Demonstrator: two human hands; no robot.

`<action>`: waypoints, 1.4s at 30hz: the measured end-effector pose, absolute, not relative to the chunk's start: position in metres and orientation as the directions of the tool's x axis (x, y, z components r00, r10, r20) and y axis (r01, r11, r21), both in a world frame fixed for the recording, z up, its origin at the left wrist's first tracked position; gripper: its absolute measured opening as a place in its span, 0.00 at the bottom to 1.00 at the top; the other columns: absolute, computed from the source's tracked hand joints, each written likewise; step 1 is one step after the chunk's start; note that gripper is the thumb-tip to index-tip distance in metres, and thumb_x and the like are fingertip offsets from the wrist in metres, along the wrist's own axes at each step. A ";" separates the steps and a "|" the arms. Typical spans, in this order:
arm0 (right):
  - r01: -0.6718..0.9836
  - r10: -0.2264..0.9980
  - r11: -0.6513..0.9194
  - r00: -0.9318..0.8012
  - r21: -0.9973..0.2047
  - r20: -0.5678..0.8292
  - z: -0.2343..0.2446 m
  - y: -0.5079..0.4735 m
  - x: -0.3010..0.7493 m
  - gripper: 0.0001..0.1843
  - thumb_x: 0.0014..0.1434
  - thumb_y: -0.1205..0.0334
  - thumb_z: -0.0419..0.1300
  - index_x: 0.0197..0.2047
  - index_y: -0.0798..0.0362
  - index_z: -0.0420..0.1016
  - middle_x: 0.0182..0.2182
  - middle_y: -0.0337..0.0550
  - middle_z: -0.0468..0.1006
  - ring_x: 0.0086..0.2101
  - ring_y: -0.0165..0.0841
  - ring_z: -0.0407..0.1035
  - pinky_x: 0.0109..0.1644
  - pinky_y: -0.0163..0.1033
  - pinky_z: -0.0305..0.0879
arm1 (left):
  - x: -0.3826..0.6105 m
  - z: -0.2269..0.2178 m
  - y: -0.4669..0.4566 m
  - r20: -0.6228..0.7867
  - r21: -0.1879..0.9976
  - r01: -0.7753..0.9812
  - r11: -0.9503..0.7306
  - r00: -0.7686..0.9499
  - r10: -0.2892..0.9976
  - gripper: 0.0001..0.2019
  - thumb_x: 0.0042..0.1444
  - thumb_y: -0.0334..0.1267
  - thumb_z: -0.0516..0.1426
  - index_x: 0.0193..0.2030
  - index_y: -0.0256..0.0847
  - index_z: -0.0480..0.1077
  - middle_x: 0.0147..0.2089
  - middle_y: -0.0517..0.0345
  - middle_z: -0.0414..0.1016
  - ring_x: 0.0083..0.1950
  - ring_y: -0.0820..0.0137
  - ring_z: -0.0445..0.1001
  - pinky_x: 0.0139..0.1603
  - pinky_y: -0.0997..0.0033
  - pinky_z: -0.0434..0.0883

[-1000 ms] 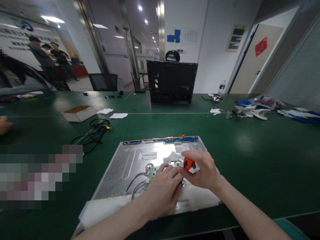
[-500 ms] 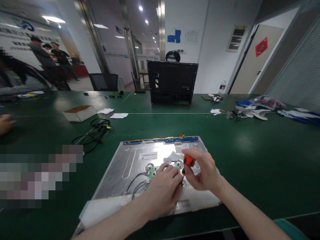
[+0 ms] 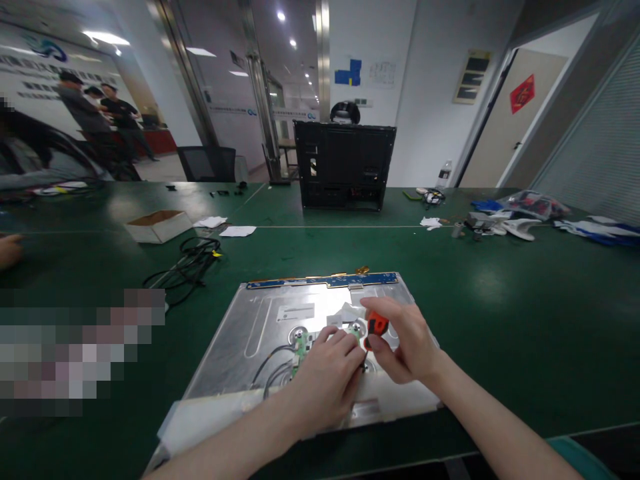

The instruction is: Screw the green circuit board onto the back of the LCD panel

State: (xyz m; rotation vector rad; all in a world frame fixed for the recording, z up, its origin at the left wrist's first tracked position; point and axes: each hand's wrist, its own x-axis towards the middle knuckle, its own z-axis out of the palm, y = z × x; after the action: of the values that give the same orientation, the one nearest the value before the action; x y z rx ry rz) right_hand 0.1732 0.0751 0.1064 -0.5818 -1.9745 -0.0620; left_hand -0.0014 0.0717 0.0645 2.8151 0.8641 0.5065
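Observation:
A flat silver display panel lies back side up on the green table in front of me. On it sits a small green circuit board with dark cables at its left. My left hand covers much of this board, its fingers curled together and their tips hidden. In my right hand is a red and black screwdriver, its handle between thumb and fingers. The thin shaft points down beside my left fingertips, and its tip is hidden. A blue circuit strip runs along the panel's far edge.
Behind the panel stands a black monitor housing. To the left are a bundle of black cables and an open cardboard box. White and blue gloves lie at the right. Another person's hand shows at the left edge.
The screwdriver handle has turned slightly in my right hand, and the right fingers have shifted a little to the left. My left hand stays in place.

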 end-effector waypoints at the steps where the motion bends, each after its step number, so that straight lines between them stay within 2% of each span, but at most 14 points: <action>1: 0.412 0.371 0.886 -0.356 -0.212 0.858 0.107 0.075 0.173 0.25 0.56 0.68 0.50 0.57 0.53 0.59 0.28 0.39 0.72 0.24 0.31 0.66 0.25 0.36 0.62 | -0.001 0.065 0.072 0.268 0.239 0.518 -0.821 0.778 0.568 0.08 0.58 0.31 0.50 0.41 0.41 0.69 0.41 0.51 0.72 0.44 0.60 0.69 0.53 0.52 0.61; 7: 0.445 0.371 0.873 -0.337 -0.200 0.865 0.107 0.074 0.173 0.25 0.55 0.70 0.50 0.57 0.53 0.59 0.29 0.39 0.72 0.25 0.31 0.66 0.26 0.35 0.63 | -0.001 0.068 0.072 0.248 0.245 0.515 -0.822 0.786 0.566 0.09 0.59 0.32 0.49 0.42 0.41 0.69 0.42 0.51 0.72 0.44 0.60 0.69 0.53 0.52 0.62; 17: 0.484 0.358 0.857 -0.315 -0.175 0.879 0.101 0.078 0.171 0.20 0.58 0.67 0.55 0.54 0.49 0.59 0.23 0.32 0.68 0.21 0.28 0.61 0.22 0.33 0.56 | -0.002 0.063 0.073 0.273 0.243 0.512 -0.824 0.779 0.564 0.09 0.58 0.32 0.50 0.43 0.41 0.70 0.42 0.51 0.73 0.45 0.59 0.69 0.54 0.52 0.61; 29: 0.402 0.370 0.890 -0.364 -0.214 0.855 0.107 0.076 0.173 0.25 0.56 0.70 0.49 0.58 0.55 0.59 0.30 0.42 0.71 0.28 0.32 0.66 0.27 0.37 0.63 | -0.001 0.066 0.072 0.251 0.243 0.519 -0.820 0.782 0.570 0.08 0.59 0.32 0.50 0.42 0.41 0.69 0.41 0.51 0.72 0.44 0.60 0.69 0.53 0.52 0.61; 36: 0.439 0.345 0.879 -0.316 -0.186 0.884 0.104 0.076 0.171 0.24 0.55 0.71 0.53 0.56 0.51 0.59 0.26 0.35 0.67 0.23 0.29 0.62 0.23 0.33 0.58 | -0.001 0.065 0.072 0.282 0.248 0.511 -0.823 0.775 0.566 0.08 0.59 0.32 0.50 0.41 0.41 0.69 0.42 0.52 0.72 0.45 0.60 0.69 0.54 0.53 0.60; 42: 0.504 0.358 0.847 -0.313 -0.166 0.880 0.100 0.077 0.171 0.19 0.58 0.67 0.56 0.53 0.51 0.61 0.25 0.34 0.68 0.22 0.28 0.62 0.24 0.33 0.57 | -0.002 0.062 0.073 0.290 0.242 0.513 -0.824 0.772 0.565 0.08 0.58 0.32 0.51 0.42 0.41 0.70 0.41 0.51 0.73 0.44 0.60 0.69 0.53 0.53 0.62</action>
State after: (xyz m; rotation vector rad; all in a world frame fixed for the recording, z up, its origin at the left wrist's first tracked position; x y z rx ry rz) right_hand 0.1714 0.0771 0.1004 -0.6401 -1.9337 -0.1680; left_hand -0.0019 0.0728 0.0617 2.8158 0.8619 0.5316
